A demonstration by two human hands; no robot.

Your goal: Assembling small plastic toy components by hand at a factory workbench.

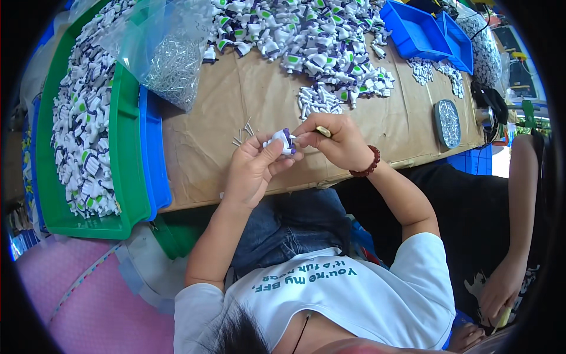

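Observation:
My left hand (248, 171) is closed around a small white and purple plastic toy part (279, 141), with the thumb pressed on its white side. My right hand (341, 143) is closed too, its fingertips meeting the part's right side. Tucked in the right hand is a small tool with a yellowish end (323, 131); the rest of it is hidden by the fingers. Whether those fingertips also pinch a tiny white piece I cannot tell. Several thin metal pins (246, 126) lie on the brown paper just beyond my left hand.
A heap of similar toy parts (318, 41) covers the table's far side, with small white pegs (318, 100) before it. Left are a green bin (127, 147) of parts and a clear bag (177, 65) of pins. Right stand blue trays (415, 29), a pin dish (448, 124) and another person's arm (522, 194).

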